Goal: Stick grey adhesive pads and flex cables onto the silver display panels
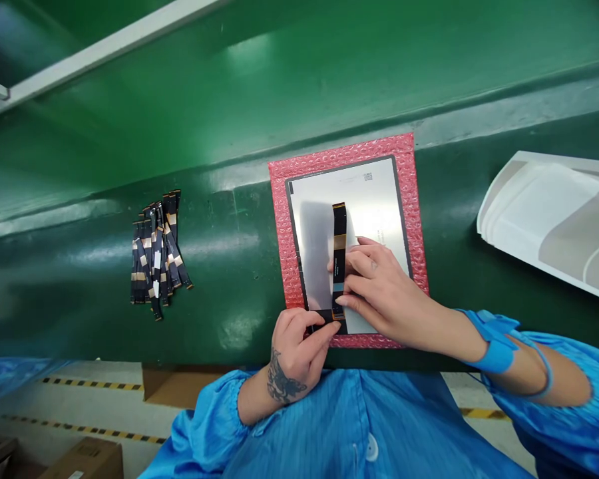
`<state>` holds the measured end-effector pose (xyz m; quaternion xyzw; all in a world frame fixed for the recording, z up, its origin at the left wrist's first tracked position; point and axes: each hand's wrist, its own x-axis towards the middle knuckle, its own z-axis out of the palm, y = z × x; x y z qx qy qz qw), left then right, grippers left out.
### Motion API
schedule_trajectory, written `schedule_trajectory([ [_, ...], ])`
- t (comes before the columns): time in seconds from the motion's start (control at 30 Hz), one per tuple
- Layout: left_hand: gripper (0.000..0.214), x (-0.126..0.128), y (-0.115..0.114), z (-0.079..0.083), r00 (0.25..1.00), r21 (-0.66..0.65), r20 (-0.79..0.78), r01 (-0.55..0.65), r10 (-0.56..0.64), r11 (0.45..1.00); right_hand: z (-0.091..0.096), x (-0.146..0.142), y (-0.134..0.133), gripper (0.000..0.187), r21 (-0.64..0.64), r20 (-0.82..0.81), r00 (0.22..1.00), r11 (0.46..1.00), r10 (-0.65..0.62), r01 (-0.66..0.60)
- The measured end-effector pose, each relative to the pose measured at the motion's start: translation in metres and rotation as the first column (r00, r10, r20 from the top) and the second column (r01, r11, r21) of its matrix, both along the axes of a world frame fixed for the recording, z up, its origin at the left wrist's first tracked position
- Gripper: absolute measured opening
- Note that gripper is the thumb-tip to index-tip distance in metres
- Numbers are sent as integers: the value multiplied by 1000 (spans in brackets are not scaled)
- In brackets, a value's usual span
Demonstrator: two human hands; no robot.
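Observation:
A silver-backed display panel (374, 206) with a dark border lies on a pink bubble-wrap sheet (347, 152). Over the panel, a black flex cable (339, 223) with gold bands stands lengthwise, its lower end at the panel's near edge. My right hand (384, 286) pinches the cable's side between thumb and fingers. At the cable's lower end, my left hand (302, 339) has thumb and forefinger closed on the dark strip along the panel's near edge; the fingertips cover the join there.
To the left, several flex cables (157, 253) lie in a loose pile on the green table (234, 286). A white tray (554, 213) with white sheets stands at the right. Cardboard boxes (92, 459) sit on the floor below, and a white rail (104, 53) crosses the upper left.

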<state>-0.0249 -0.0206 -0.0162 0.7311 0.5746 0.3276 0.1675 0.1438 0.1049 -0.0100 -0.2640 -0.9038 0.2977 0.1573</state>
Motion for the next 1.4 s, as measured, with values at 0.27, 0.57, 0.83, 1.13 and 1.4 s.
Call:
schedule_trajectory([
  [0.27,21,0,0,0,1000,-8,3,-2,2,1000,1,1,0,23,2,20,1000,1000,2,-2],
  [0.57,26,-1,-5,-1,971,54,-235,50,-36,997,3,2,1,24,-55,29,999,998,22,-20],
  [0.83,28,0,-9,-7,954,96,-298,50,-19,994,2,3,0,28,-36,44,998,999,34,-32],
  [1.13,30,2,-8,-5,948,84,-317,34,-6,996,2,3,0,25,-60,34,999,997,41,-39],
  [1.4,32,7,-7,2,974,-40,-223,-45,35,998,-4,5,-4,38,143,-45,913,902,-405,408],
])
